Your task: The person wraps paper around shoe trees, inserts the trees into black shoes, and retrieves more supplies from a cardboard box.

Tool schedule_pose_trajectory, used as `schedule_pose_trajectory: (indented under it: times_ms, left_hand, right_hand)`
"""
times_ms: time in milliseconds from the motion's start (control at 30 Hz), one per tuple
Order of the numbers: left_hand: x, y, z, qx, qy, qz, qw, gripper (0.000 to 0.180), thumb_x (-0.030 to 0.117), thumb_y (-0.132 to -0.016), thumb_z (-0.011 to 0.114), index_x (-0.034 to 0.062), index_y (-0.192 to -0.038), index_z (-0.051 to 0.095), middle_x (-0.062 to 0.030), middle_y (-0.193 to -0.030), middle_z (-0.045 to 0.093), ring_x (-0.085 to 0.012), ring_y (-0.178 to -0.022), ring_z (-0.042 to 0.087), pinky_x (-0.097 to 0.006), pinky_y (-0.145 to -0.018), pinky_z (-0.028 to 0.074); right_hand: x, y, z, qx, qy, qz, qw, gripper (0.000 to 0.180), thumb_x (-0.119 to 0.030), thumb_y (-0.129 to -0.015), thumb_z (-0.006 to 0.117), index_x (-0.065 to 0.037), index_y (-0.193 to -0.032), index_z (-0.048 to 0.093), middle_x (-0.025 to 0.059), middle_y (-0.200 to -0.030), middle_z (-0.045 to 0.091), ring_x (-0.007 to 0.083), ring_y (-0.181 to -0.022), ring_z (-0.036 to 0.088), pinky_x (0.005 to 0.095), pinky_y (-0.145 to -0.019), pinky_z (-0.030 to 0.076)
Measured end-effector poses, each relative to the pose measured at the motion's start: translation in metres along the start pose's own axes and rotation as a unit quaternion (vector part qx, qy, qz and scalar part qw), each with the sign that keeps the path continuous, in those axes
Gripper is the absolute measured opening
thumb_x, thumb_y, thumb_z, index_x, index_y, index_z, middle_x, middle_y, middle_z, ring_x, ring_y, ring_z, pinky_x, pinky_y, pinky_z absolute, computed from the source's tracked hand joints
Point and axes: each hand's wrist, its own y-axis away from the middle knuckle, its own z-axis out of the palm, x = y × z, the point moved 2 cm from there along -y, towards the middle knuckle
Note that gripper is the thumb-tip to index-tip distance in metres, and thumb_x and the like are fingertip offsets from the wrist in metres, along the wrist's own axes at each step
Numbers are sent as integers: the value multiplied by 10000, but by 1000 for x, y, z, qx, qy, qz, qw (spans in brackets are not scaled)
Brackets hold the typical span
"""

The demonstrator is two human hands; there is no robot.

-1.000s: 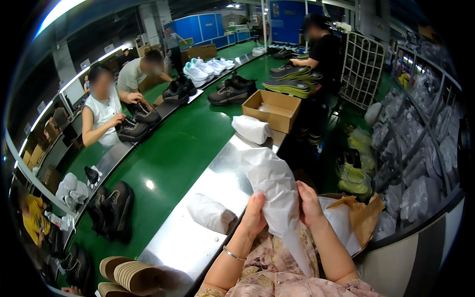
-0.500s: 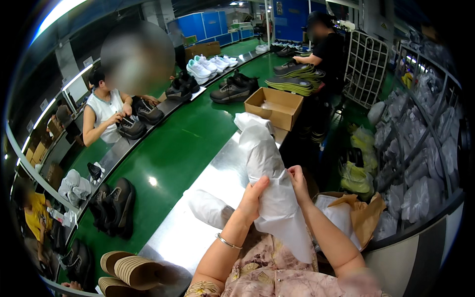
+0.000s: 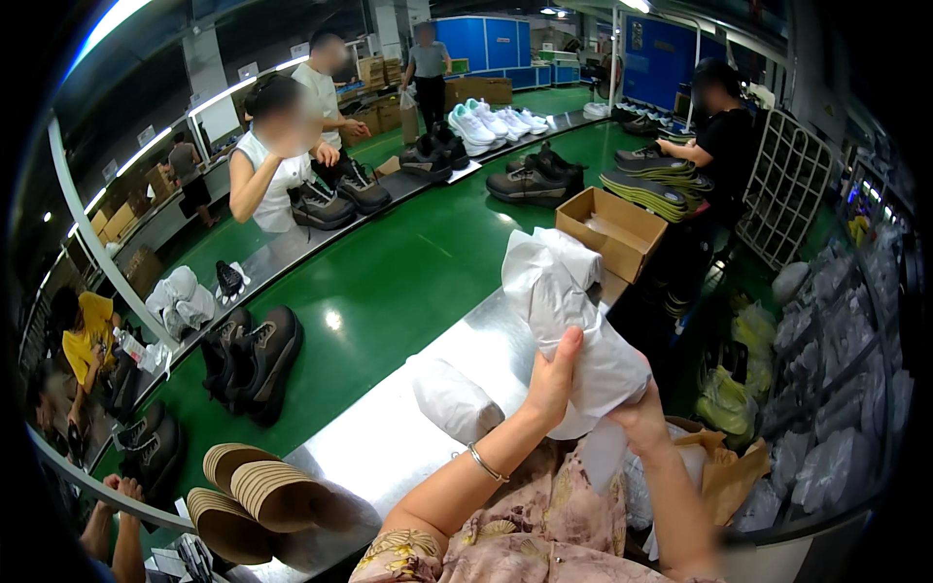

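Over the metal table I hold up a shoe-sized bundle wrapped in white tissue paper (image 3: 554, 282). Its far end is puffed out, and a small dark patch shows at the paper's edge; the contents are otherwise hidden. My left hand (image 3: 556, 381) is closed on the bundle's left side, thumb on top. On the nearer right end, my right hand (image 3: 641, 420) grips the gathered paper, its fingers partly hidden. Another white wrapped bundle (image 3: 452, 398) lies on the metal tabletop (image 3: 389, 437), left of my left forearm.
An open cardboard box (image 3: 622, 238) stands beyond my hands. Stacked brown card inserts (image 3: 282, 496) are at the near left. Dark shoes (image 3: 258, 360) rest on the green conveyor (image 3: 408, 282). Insoles (image 3: 646, 194) are piled far right. Co-workers stand across the line and far right.
The view has turned left, so the scene sits further right. My right hand has moved to the bundle's near end, and the hanging paper there is now folded up and gathered.
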Motion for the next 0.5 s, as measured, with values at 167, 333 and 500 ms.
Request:
schedule_pose_trajectory:
  times_ms: [167, 333, 500]
  left_hand:
    - [3, 0, -5, 1, 60, -15, 998, 669, 567, -830, 518, -16, -1157, 475, -130, -1074, 585, -221, -973, 586, -340, -865, 469]
    - [22, 1, 5, -36, 170, -24, 985, 843, 725, -795, 359, -12, -1195, 450, -159, -1099, 573, -262, -985, 575, -372, -903, 440]
    - [31, 0, 3, -74, 231, -31, 970, 874, 752, -782, 331, -6, -1201, 445, -164, -1115, 564, -264, -1003, 559, -383, -899, 438]
  right_hand:
    - [-4, 3, 10, 75, -60, 13, 995, 661, -20, -657, 698, -11, -1237, 379, 92, -1134, 532, 174, -1053, 523, 293, -903, 429]
    - [-5, 6, 34, 113, -306, 29, 945, 455, -62, -741, 603, -27, -1161, 430, 108, -1083, 551, 193, -981, 559, 287, -877, 449]
    - [6, -2, 46, 36, -420, 64, 905, 440, -140, -770, 636, -28, -1146, 436, 99, -1076, 545, 166, -945, 568, 276, -871, 450]
